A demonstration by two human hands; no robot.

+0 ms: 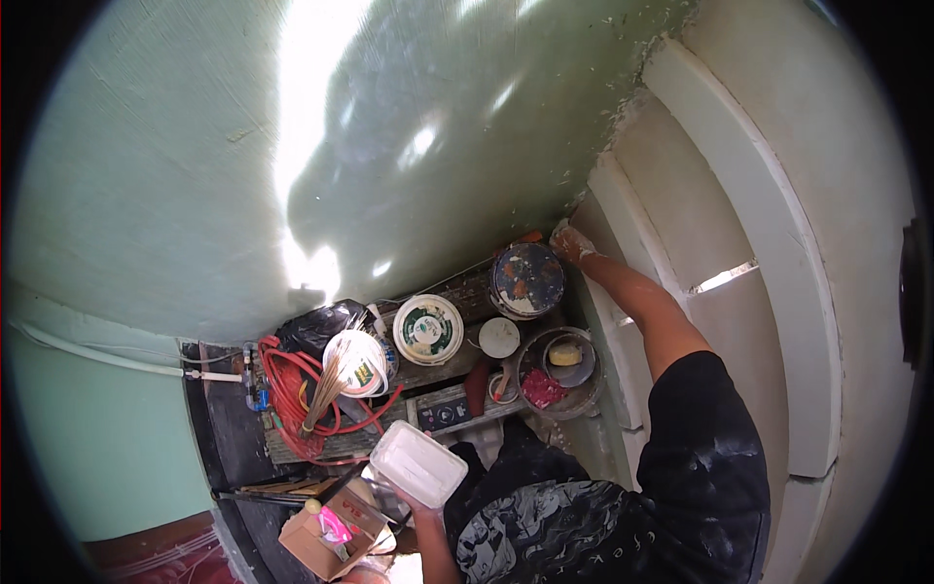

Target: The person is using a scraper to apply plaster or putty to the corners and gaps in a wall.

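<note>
My left hand (pixel 425 508) grips a white rectangular plastic tub (pixel 419 465) by its near side, in front of my body. Whitish residue coats the inside of the tub. My right arm reaches out to the far corner, where the green wall meets the pale panels. Smeared with white, my right hand (pixel 571 240) is close against the wall there, just right of a dark, paint-spattered bucket (pixel 527 280). Its fingers are too small and pale to make out, and I cannot tell whether it holds anything.
Along the wall, a wooden plank bench (pixel 452 372) carries white tubs (pixel 428 329), a red hose (pixel 282 375) and a black bag (pixel 316 326). A round basin (pixel 587 394) holds a bowl with a yellow sponge (pixel 564 355). An open cardboard box (pixel 316 547) sits at lower left.
</note>
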